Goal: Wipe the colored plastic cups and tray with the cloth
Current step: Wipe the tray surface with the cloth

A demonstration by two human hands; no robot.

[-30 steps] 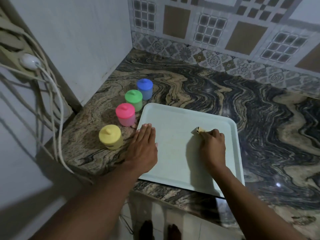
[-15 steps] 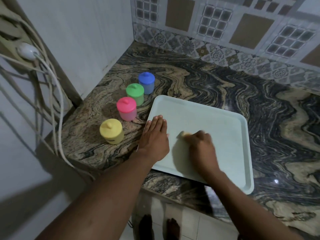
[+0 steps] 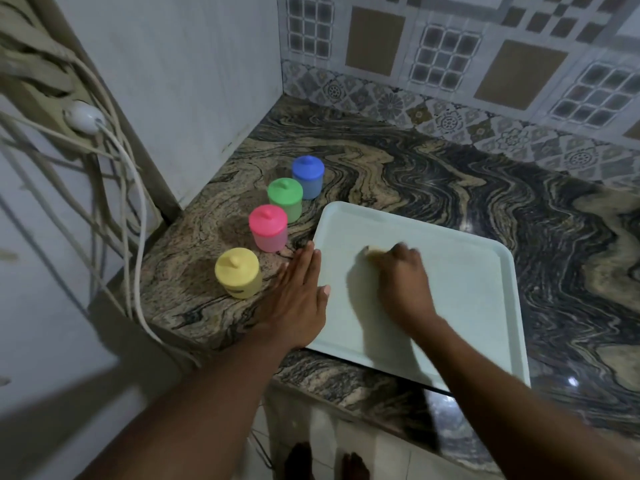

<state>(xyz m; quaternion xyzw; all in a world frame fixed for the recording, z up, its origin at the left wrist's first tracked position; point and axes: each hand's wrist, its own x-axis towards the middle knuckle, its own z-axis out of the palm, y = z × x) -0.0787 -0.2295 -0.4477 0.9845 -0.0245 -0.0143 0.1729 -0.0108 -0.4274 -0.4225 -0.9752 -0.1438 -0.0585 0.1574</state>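
Observation:
A pale green tray (image 3: 467,282) lies on the marbled counter. My right hand (image 3: 403,282) is curled round a small yellowish cloth (image 3: 372,253) and presses it onto the tray's middle; the hand is motion-blurred. My left hand (image 3: 299,299) lies flat with straight fingers over the tray's left edge. To the left of the tray stand lidded cups in a diagonal row: yellow (image 3: 238,272), pink (image 3: 268,228), green (image 3: 285,200), blue (image 3: 308,177).
The counter (image 3: 450,174) meets a white side wall on the left and patterned wall tiles at the back. A plug and several hanging cables (image 3: 114,188) sit left of the counter's corner. The tray's near edge overhangs the counter front. Bare feet show on the floor below.
My right hand with the cloth slid from the tray's right-centre toward its middle-left. My left hand stayed flat on the tray's left edge. The camera view shifted slightly.

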